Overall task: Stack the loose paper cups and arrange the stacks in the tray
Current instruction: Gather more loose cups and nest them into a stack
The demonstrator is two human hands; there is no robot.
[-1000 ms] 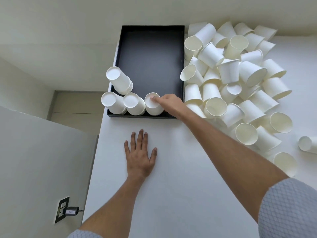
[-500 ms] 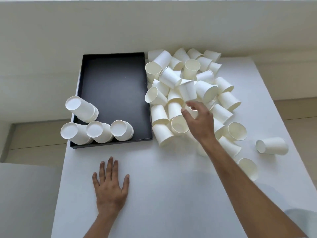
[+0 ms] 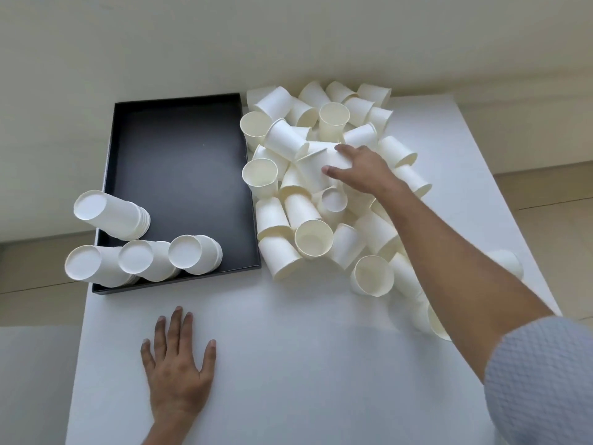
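A black tray point(image 3: 179, 168) lies at the table's left. Several upside-down stacks of white paper cups point(image 3: 144, 260) stand along its near edge, one more stack point(image 3: 112, 215) behind them at the left wall. To the tray's right sits a big pile of loose paper cups point(image 3: 321, 194). My right hand point(image 3: 359, 168) reaches into the pile's middle, thumb and fingers set around the base of one paper cup point(image 3: 316, 170). My left hand point(image 3: 178, 364) lies flat on the white table, fingers spread, holding nothing.
The white table point(image 3: 288, 348) ends at a drop on the left, with its right edge past the pile. A wall runs right behind the tray and the pile. One cup point(image 3: 510, 260) lies apart at the right, partly hidden by my forearm.
My right hand left the nearest stack in the tray, swung right over the pile and moved farther back onto a cup. The left hand stayed flat on the table.
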